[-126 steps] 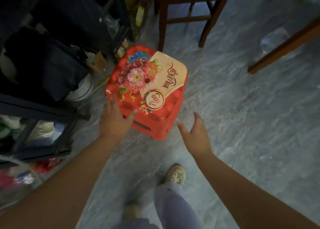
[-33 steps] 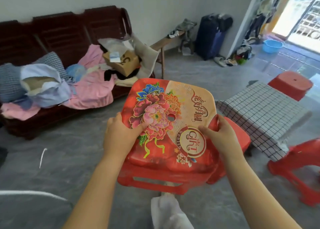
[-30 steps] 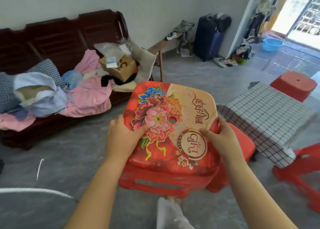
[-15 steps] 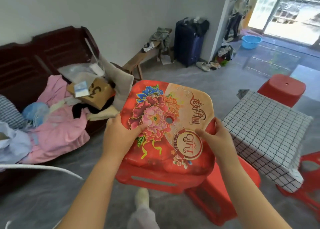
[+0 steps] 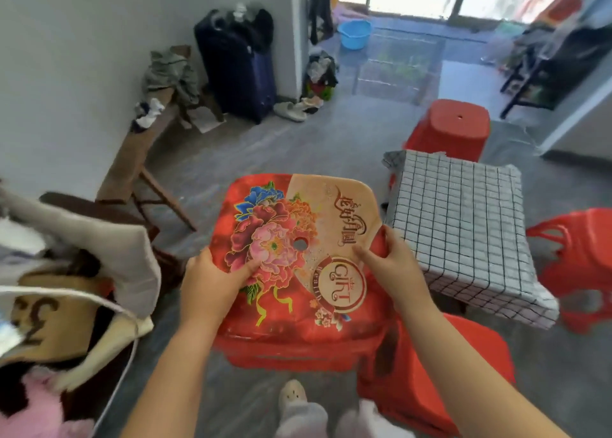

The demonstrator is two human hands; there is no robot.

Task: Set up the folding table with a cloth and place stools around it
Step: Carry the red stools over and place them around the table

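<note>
The flower-printed stool [image 5: 291,258] is held off the floor, seat facing up toward the camera, between both hands. The left hand [image 5: 212,280] grips the seat's left edge, thumb lying across the printed flower. The right hand [image 5: 392,265] grips the right edge, thumb on top near the round "GIFT" label and fingers wrapped below. Both hands are clenched on the seat rim.

A plain red stool [image 5: 440,381] stands on the floor just below and to the right of the held stool, partly behind the right forearm. The counter [image 5: 463,225], covered by a checked cloth, stands just beyond the right hand. A second red stool [image 5: 447,128] stands at its far side; a third [image 5: 583,258] stands at its right side. A dark suitcase [image 5: 236,70] stands against the far wall.
</note>
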